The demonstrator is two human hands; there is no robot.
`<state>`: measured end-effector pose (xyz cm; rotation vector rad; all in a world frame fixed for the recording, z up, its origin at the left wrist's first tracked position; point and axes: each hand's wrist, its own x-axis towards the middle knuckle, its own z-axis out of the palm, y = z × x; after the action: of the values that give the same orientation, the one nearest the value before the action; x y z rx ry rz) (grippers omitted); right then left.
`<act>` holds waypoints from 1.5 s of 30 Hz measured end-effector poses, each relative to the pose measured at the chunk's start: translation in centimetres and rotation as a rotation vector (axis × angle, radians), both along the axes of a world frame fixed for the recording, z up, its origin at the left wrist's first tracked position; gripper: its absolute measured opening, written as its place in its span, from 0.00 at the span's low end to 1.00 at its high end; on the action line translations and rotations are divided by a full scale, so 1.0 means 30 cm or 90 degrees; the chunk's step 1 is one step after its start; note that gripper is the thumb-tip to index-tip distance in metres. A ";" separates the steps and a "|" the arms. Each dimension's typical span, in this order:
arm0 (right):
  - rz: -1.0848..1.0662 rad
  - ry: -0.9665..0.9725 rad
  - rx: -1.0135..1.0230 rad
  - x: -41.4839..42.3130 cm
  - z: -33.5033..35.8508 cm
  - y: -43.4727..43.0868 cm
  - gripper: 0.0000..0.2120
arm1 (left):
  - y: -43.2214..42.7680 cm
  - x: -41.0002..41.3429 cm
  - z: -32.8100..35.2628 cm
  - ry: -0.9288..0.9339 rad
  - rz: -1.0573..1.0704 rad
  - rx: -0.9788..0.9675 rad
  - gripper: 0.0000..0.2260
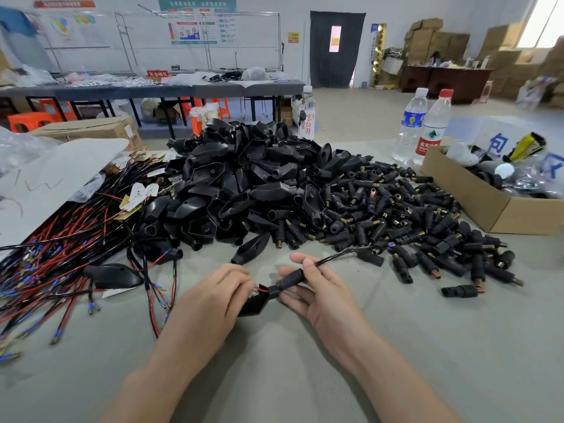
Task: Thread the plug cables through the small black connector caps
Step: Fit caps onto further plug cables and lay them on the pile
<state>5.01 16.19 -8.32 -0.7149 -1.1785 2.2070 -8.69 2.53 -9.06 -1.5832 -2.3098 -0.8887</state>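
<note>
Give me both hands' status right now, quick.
Left hand: closed, gripping the black connector cap.
Right hand: closed, pinching the plug cable where it enters that cap.

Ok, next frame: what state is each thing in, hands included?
left hand: grips the black cap.
right hand: pinches the cable beside the cap.
black cap: held, cable entering its neck, red wire showing at its open side.
cable: threaded into the cap, far end trailing to the connector pile.
red-capped bottle: upright, closed.
blue-labelled bottle: upright, closed.
far bottle: upright, closed.
cardboard box: open, holding items.
</note>
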 end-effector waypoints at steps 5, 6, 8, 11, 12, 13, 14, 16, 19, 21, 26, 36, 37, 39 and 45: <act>0.014 0.020 -0.026 -0.001 0.001 -0.007 0.09 | 0.016 0.013 0.015 0.066 0.051 0.081 0.10; 0.012 0.025 -0.030 -0.001 0.001 -0.007 0.09 | 0.015 0.012 0.014 0.018 0.066 0.093 0.09; 0.006 0.030 -0.034 -0.001 0.001 -0.005 0.10 | 0.016 0.008 0.005 -0.115 0.082 0.118 0.07; -0.003 0.026 -0.042 -0.001 0.003 -0.001 0.11 | 0.016 0.001 -0.010 -0.179 0.075 0.097 0.06; -0.004 0.023 -0.042 -0.001 0.004 -0.001 0.11 | 0.012 -0.006 -0.012 -0.176 0.065 0.086 0.07; -0.004 0.021 -0.041 -0.001 0.005 -0.001 0.12 | 0.006 -0.014 -0.011 -0.178 0.048 0.070 0.08; -0.003 0.021 -0.040 0.000 0.006 -0.002 0.12 | -0.001 -0.022 -0.010 -0.185 0.025 0.049 0.09; -0.003 0.026 -0.042 0.001 0.006 0.001 0.11 | -0.015 -0.038 -0.006 -0.198 -0.019 -0.007 0.09; -0.007 0.031 -0.047 0.002 0.003 0.007 0.11 | -0.027 -0.049 0.000 -0.183 -0.044 -0.053 0.10; -0.012 0.033 -0.051 0.002 0.001 0.010 0.11 | -0.027 -0.047 0.006 -0.195 -0.045 -0.046 0.11; -0.016 0.041 -0.061 0.002 0.000 0.012 0.11 | -0.019 -0.027 0.024 -0.275 -0.050 0.004 0.08; -0.017 0.040 -0.108 -0.003 0.001 0.010 0.13 | -0.003 -0.002 0.031 -0.430 -0.070 -0.028 0.13; -0.019 0.041 -0.111 -0.004 0.001 0.010 0.13 | -0.001 -0.002 0.030 -0.444 -0.070 -0.021 0.14; -0.019 0.043 -0.113 -0.004 -0.001 0.011 0.13 | 0.002 0.001 0.032 -0.468 -0.077 -0.011 0.17; -0.005 0.053 -0.103 -0.001 0.000 0.005 0.12 | 0.014 0.013 0.017 -0.425 -0.021 0.025 0.20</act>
<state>4.99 16.35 -8.33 -0.6821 -0.9633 2.3219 -8.29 2.94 -8.56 -1.4620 -2.6473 -1.6663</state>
